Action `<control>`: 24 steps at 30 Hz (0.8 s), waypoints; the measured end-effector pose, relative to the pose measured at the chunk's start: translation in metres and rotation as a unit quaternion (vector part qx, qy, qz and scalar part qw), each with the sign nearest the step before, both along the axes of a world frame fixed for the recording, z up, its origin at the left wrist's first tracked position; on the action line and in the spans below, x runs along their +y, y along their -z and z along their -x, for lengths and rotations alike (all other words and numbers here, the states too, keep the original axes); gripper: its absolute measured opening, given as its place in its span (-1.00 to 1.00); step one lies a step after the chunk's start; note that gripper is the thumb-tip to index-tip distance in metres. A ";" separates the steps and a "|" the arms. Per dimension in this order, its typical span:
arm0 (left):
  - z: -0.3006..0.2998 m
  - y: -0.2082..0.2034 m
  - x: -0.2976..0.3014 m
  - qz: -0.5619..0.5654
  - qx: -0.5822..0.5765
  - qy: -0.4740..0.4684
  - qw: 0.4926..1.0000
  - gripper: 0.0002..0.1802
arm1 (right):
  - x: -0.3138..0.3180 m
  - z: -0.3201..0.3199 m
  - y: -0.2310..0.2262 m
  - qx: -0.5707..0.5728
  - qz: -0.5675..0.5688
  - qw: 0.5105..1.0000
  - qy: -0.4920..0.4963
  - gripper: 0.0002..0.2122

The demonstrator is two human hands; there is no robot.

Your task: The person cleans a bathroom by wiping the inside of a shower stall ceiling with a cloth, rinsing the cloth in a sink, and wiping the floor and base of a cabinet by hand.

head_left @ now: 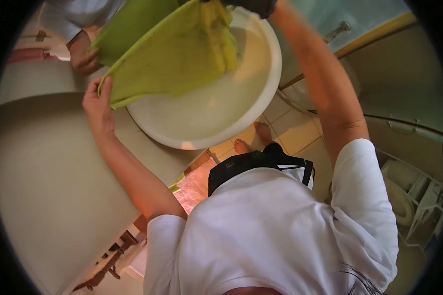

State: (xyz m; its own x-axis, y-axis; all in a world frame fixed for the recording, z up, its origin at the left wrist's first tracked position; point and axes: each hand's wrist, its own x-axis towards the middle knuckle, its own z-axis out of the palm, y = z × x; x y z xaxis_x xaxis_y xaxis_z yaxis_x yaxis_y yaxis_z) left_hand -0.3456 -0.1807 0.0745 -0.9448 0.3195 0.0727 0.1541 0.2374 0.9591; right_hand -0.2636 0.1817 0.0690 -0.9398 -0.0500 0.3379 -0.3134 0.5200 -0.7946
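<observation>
A yellow-green cloth (157,73), like a towel, hangs spread over a round white basin (274,73). My left hand (101,101) is closed on its lower left corner, pinching the edge. My right arm reaches up to the top edge of the view. There the right hand is mostly cut off and covered by a dark thing (253,6) I cannot make out, close to the bunched upper part of the cloth. Behind the cloth, a second hand (85,54) with a white sleeve and more green cloth (133,29) look like a mirror reflection.
A pale counter (49,172) runs along the left. Below the basin are my bare feet (262,132) on floor tiles and a pink mat (197,184). To the right stand a glass panel with a metal handle (337,30) and a white rack (428,211).
</observation>
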 end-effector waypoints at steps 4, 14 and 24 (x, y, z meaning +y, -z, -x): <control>-0.014 -0.002 0.005 0.028 0.026 0.056 0.998 -0.86 | 0.018 0.006 -0.002 0.186 -0.091 0.974 -0.097 -0.78; -0.036 0.280 0.040 0.404 -0.017 0.139 0.904 -0.58 | -0.051 0.000 0.235 -0.402 -0.210 0.891 0.018 -0.68; -0.085 0.224 0.049 0.414 -0.185 0.397 0.798 -0.55 | -0.096 -0.038 0.238 -0.424 -0.280 0.829 -0.235 -0.68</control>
